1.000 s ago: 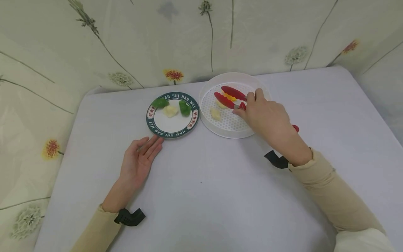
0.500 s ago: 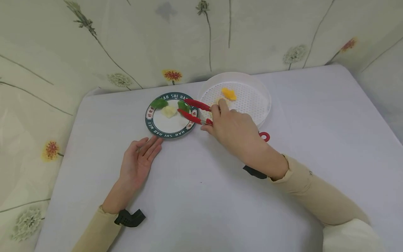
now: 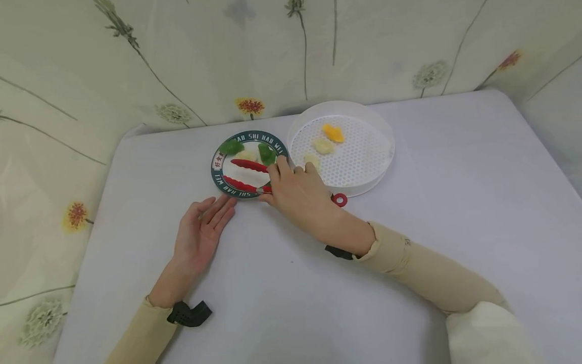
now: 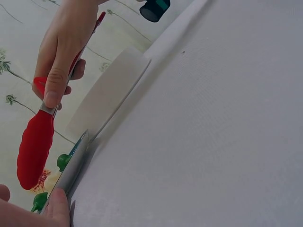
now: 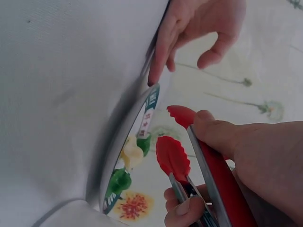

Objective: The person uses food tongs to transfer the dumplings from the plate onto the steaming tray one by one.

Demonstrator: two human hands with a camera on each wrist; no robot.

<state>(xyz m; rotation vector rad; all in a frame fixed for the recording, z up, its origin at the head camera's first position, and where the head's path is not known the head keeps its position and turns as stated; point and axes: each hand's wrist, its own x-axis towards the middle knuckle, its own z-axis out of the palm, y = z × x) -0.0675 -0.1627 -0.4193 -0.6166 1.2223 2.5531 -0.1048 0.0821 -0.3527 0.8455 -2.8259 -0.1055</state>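
My right hand [image 3: 300, 197] grips a pair of red-tipped tongs [image 3: 245, 165] over the plate. The tongs' arms are spread, with nothing between their tips in the right wrist view. Beneath them lies a round white plate [image 3: 236, 174] with a dark green lettered rim. It bears two glossy green pieces [image 3: 231, 147] and a pale yellow lump [image 5: 131, 153], partly hidden by the tongs in the head view. My left hand [image 3: 198, 235] lies palm up, fingers fairly straight, fingertips touching the plate's near rim.
A white round tray with a perforated bottom [image 3: 364, 151] stands right beside the plate. In it are an orange-yellow piece [image 3: 333, 133] and two pale yellow lumps [image 3: 323, 146], one partly behind my right hand. A flowered curtain [image 3: 373, 50] hangs behind the white-covered table [image 3: 291, 303].
My right hand has carried the tongs leftward from above the perforated tray to above the plate. The orange-yellow piece stays in the tray. My left hand has kept its place.
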